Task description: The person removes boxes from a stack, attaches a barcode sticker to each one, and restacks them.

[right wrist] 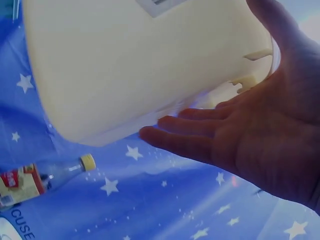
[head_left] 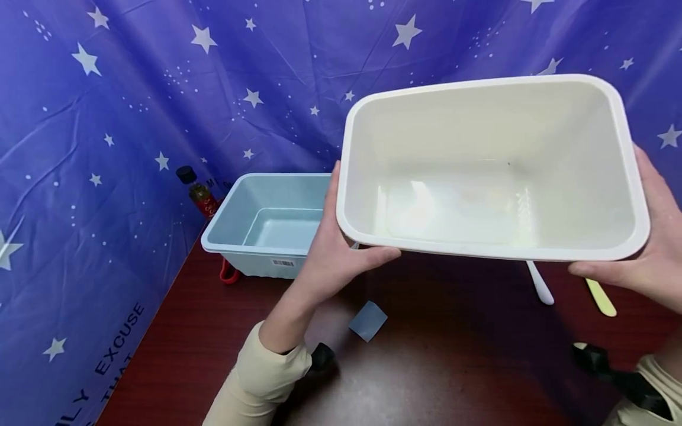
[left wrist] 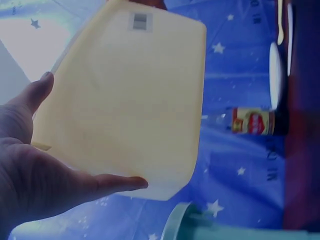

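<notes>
The white bin (head_left: 492, 171) is held in the air above the middle of the table (head_left: 213, 331), tipped so its open mouth faces the camera; it is empty inside. It looks like thin moulded plastic: probably light, fairly stiff along the rolled rim but likely to flex in the flat walls, and glossy enough to slip under a loose palm. The short ends, just under the rim, seem the surest places to take hold, since the lip gives the fingers a ledge.

The left hand (head_left: 333, 251) clasps the bin's left end, thumb along the front rim and fingers spread against the outer wall, as the left wrist view shows. The right hand (head_left: 647, 248) cups the right end the same way, thumb forward under the lip, fingers flat beneath. Both hands are set wide apart, one at each end, pressing rather than pinching, forearms angled in from the near edge.

Behind, toward the far left corner of the table, a blue bin (head_left: 266, 222) sits empty, with a bottle (head_left: 198, 192) just beside it against the starred backdrop (head_left: 106, 118). Below the white bin lie a small blue card (head_left: 368, 320), a white utensil (head_left: 540, 284) and a yellow one (head_left: 601, 297).
</notes>
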The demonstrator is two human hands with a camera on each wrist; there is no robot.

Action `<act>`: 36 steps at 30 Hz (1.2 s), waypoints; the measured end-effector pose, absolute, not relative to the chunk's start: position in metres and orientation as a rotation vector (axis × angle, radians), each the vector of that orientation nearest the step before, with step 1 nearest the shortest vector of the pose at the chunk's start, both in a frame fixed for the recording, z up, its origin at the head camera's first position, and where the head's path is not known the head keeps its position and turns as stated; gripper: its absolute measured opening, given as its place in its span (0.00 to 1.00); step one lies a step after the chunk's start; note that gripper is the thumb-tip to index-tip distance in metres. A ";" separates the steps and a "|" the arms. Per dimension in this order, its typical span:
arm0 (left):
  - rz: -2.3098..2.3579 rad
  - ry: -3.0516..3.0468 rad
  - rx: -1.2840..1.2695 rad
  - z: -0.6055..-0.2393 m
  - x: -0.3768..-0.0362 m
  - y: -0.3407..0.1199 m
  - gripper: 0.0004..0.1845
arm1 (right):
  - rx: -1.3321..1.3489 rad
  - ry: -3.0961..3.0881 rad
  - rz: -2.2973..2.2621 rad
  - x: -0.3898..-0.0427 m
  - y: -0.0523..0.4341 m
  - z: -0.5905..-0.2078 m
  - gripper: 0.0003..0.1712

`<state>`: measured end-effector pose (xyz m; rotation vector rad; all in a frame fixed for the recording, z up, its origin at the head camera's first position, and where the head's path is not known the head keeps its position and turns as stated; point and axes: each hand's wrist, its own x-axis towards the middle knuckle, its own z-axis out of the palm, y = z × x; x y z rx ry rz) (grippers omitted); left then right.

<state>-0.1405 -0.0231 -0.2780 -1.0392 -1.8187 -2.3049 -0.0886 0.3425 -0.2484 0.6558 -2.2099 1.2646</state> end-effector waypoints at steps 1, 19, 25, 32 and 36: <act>-2.287 -1.824 -1.045 -0.277 -0.142 -0.026 0.71 | 0.661 -2.214 1.285 -0.088 0.339 -0.247 0.88; -2.125 -1.840 -1.106 -0.264 -0.155 -0.086 0.67 | 0.818 -2.113 1.811 -0.095 0.274 -0.233 0.78; -2.157 -1.807 -1.103 -0.260 -0.156 -0.103 0.66 | 0.875 -2.088 1.844 -0.100 0.250 -0.226 0.75; -2.119 -1.833 -1.071 -0.250 -0.150 -0.124 0.64 | 0.968 -2.024 1.900 -0.106 0.218 -0.219 0.75; -2.113 -1.832 -1.069 -0.249 -0.150 -0.137 0.63 | 0.970 -2.039 1.904 -0.109 0.204 -0.218 0.74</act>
